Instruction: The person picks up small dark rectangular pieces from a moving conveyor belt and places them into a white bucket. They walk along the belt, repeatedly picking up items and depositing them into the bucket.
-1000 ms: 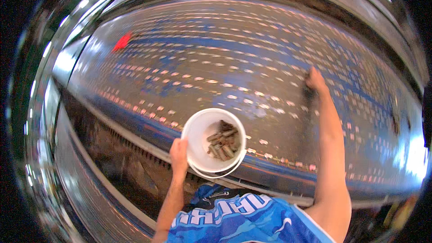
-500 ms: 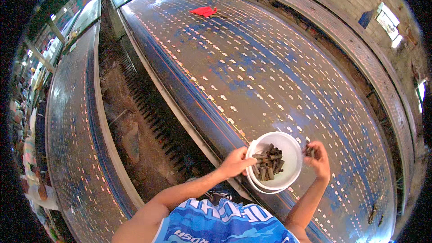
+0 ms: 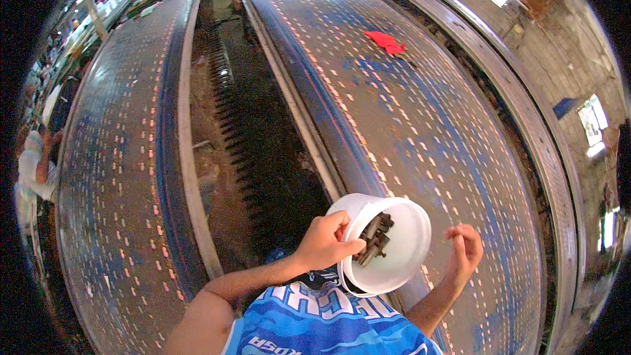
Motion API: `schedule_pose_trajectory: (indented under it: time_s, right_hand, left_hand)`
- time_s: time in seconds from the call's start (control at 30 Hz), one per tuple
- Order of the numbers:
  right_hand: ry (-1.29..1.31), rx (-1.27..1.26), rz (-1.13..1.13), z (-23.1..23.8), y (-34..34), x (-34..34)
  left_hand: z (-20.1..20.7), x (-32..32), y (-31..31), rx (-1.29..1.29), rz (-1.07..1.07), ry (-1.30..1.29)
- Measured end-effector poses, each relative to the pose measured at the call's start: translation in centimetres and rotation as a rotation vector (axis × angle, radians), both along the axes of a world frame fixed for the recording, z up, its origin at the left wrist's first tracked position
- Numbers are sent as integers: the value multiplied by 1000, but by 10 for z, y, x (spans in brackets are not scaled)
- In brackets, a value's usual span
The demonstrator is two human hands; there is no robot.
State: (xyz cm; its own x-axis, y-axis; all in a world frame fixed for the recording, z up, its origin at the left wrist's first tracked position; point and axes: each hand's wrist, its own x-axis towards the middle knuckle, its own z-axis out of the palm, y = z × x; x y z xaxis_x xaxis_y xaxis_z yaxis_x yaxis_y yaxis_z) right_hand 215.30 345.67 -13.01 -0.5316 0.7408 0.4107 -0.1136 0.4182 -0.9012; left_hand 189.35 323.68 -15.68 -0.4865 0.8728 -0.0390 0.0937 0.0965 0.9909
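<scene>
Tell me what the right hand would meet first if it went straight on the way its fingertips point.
Most likely the near side of the white plastic bucket: the curled fingers of the right hand seem to point left toward it. Depth is unclear, so it might pass over the rim.

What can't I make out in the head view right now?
In the head view:
Right hand: palm mostly hidden by curled fingers.
Dark pieces in the white bucket: lowest ones covered by others.
Person at far left: small, blurred near the picture's edge.
</scene>
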Motion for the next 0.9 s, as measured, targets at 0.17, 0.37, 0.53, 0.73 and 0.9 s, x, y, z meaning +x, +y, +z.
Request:
schedule_pose_trajectory:
  time_s: [0.17,0.37,0.53,0.73,0.9]
  right_hand:
    - [-273,-101,124,-25,3,-138]
    - [-431,278,468,-25,-7,-266]
    - [-450,399,623,-62,15,-363]
    - [-542,376,681,-96,56,-477]
    - [-645,374,515,-96,111,-552]
  left_hand:
    - [-26,-68,-62,-12,362,-45]
    - [-35,-135,-113,-14,655,-317]
    - [-36,-189,-120,79,931,-437]
    - [-45,-298,-81,323,1086,-497]
    - [-22,-410,-7,305,1002,-456]
